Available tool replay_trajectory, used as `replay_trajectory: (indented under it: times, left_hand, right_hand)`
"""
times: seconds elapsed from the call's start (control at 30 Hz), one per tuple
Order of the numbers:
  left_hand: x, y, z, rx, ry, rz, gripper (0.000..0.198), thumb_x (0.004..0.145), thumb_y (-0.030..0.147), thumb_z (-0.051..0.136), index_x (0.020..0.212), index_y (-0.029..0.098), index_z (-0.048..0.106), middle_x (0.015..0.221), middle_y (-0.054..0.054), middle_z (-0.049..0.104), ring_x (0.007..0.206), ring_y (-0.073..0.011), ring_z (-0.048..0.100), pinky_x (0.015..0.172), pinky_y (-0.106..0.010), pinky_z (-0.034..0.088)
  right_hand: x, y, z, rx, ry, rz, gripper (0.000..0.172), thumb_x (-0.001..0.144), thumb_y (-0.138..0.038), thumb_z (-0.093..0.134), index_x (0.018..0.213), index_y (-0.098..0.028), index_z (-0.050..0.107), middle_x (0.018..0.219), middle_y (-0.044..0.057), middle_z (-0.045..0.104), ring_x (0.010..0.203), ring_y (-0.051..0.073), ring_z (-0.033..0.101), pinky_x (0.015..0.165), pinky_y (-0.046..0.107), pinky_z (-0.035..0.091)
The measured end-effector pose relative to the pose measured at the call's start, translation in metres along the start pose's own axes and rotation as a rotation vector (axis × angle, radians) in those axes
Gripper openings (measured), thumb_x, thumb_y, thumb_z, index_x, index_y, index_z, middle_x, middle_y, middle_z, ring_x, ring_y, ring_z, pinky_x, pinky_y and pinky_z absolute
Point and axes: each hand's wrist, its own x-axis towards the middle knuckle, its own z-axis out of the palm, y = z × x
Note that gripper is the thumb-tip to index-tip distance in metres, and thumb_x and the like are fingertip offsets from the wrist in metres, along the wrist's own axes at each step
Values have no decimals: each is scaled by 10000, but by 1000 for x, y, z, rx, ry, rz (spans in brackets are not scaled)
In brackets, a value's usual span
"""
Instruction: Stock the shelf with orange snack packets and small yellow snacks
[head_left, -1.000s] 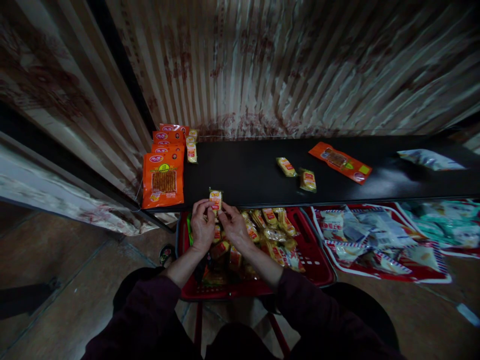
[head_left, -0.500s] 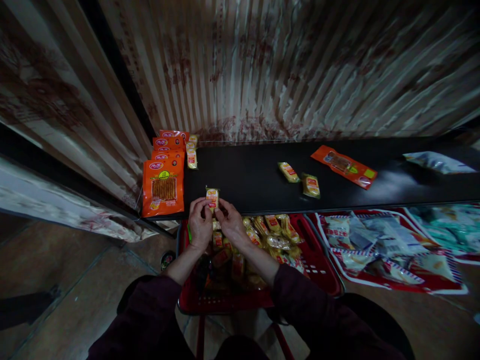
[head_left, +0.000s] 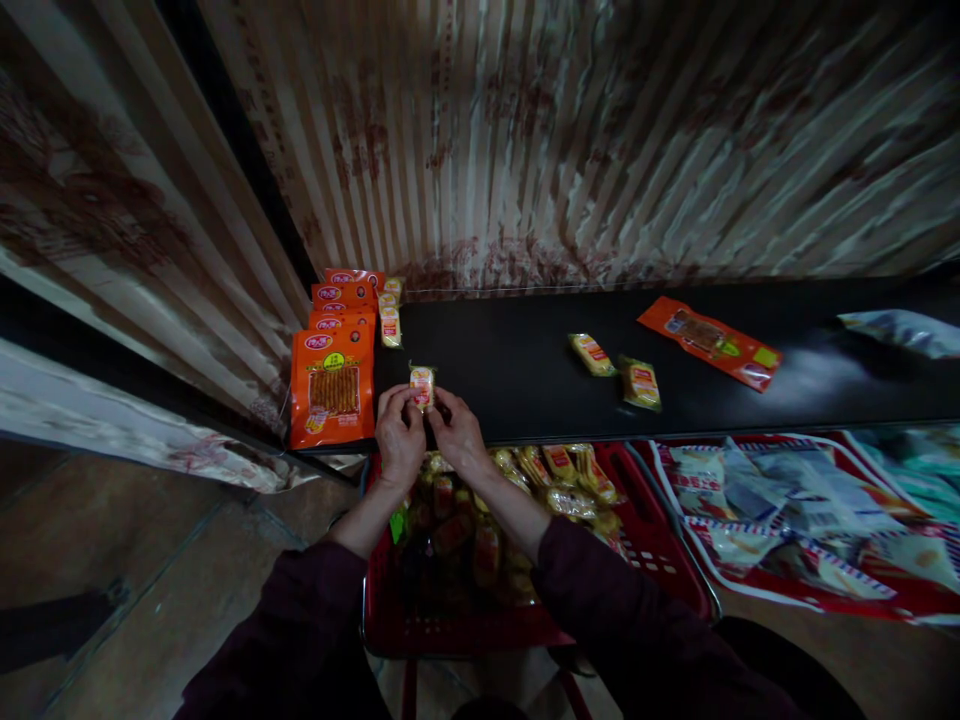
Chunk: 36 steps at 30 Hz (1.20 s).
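Note:
My left hand and my right hand together pinch a small yellow snack packet over the front edge of the black shelf. Both hands are closed on the packet's lower corners. Just left of them lies a stack of orange snack bags, with a row of small yellow packets behind. Below my wrists stands a red basket filled with several similar small packets.
Two loose small packets and an orange bag lie on the shelf to the right, with a pale bag at the far right. Red-rimmed trays of pale packets sit under the shelf. A corrugated wall rises behind.
Both hands have carried the small packet from the basket edge up and onto the shelf's front, closer to the orange bags. The view has tilted slightly down.

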Motion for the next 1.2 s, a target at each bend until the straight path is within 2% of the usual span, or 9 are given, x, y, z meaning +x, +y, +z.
replay_trajectory:
  times: [0.17,0.53,0.7,0.9,1.03,1.2]
  left_hand:
    - [9,0,2,25,-10,-36,250,799,101,437,900,183,649,1006,-76,609,972,-179,584,933,-358,470]
    - [22,-10,2,121,-48,-30,265,776,107,469,961,188,641,1049,-87,628,1014,-206,585,951,-397,470]
    - [26,-11,3,127,-22,-36,274,772,116,477,969,192,651,1084,-94,636,1026,-218,595,946,-407,478]
    - [31,-14,2,171,-55,-52,322,767,134,475,1039,166,645,1154,-119,628,1077,-243,581,968,-419,461]
    - [37,-14,2,239,-36,-4,342,759,144,493,1063,157,648,1164,-135,635,1092,-264,569,984,-448,432]
    - [47,-15,3,324,4,70,328,745,177,527,1046,183,657,1145,-119,658,1161,-301,524,1009,-505,369]
  right_hand:
    - [10,-1,6,-22,-9,7,362,813,-226,507,1156,-189,619,1038,84,646,947,194,594,903,352,468]
    - [27,0,20,-10,-9,0,349,797,-197,525,1128,-210,633,990,75,646,884,192,600,875,371,480]
    - [33,-1,25,-25,-13,-7,351,797,-196,524,1129,-200,636,991,78,647,875,192,598,856,361,486]
    - [42,-3,31,-21,-18,-4,358,791,-185,534,1135,-182,634,1032,94,652,925,204,602,886,370,476]
    - [47,-4,35,-18,-23,-22,395,797,-203,537,1185,-202,610,1027,81,656,893,197,605,852,356,486]
    - [56,-2,45,25,-8,-62,443,786,-161,511,1215,-240,590,1057,55,657,941,192,603,883,351,475]
